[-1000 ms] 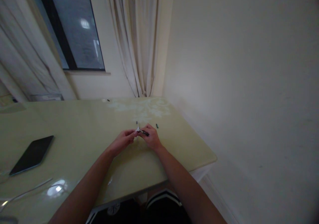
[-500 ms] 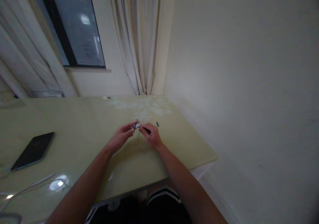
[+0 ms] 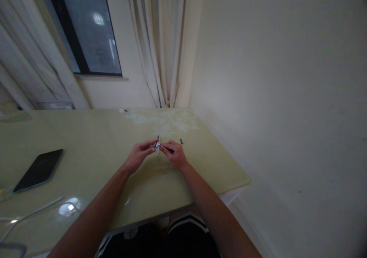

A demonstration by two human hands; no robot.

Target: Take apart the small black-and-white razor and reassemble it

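Note:
Over the table (image 3: 137, 196), my two hands meet in the middle of the view. My left hand (image 3: 138, 155) pinches a small white-and-black piece (image 3: 157, 144) between thumb and fingertips; its kind is too small to make out. A slim dark pen-like tool (image 3: 169, 150) lies in the closed fingers of my right hand (image 3: 177, 156), its tip end close to or touching the white piece. Just beyond the fingertips a thin dark upright bit (image 3: 158, 137) shows. A small dark piece (image 3: 181, 141) rests on the table to the right of my right hand.
A black tablet (image 3: 38, 170) lies at the left, with a pale cable (image 3: 34, 214) in front of it. Another tiny dark piece (image 3: 125, 110) is at the table's far edge. A wall (image 3: 272, 116) bounds the right side; a curtain (image 3: 163, 47) hangs behind.
The view has shifted very slightly. Both hands keep nearly the same place and hold, with only small finger movement at the white-and-black piece.

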